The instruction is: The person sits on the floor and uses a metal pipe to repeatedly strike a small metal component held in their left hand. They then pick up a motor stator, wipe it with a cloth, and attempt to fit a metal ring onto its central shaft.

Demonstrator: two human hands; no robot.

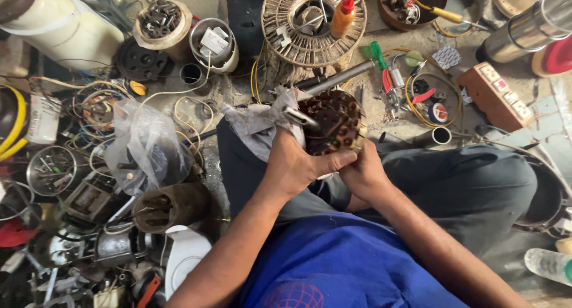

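To your left, a crumpled clear plastic bag (146, 144) and a rusty brown cylinder (170, 207) crowd the floor, leaving no gap. Ahead, a round wire-wound spool (292, 37) with an orange squeeze bottle (344, 15) blocks you. Rightward, a brown wooden switch box (497, 96) stands beyond tangled yellow wire (429, 99).

At about one o'clock, an orange squeeze bottle (344, 16) with a red nozzle stands upright inside a round wire spool. At nine o'clock lies a white rectangular packet (43, 118) with dark print — just right of it, a crumpled clear plastic bag (145, 144). At three o'clock, near a brown switch box, sits a round tape roll (439, 112) with a red, white and blue label.
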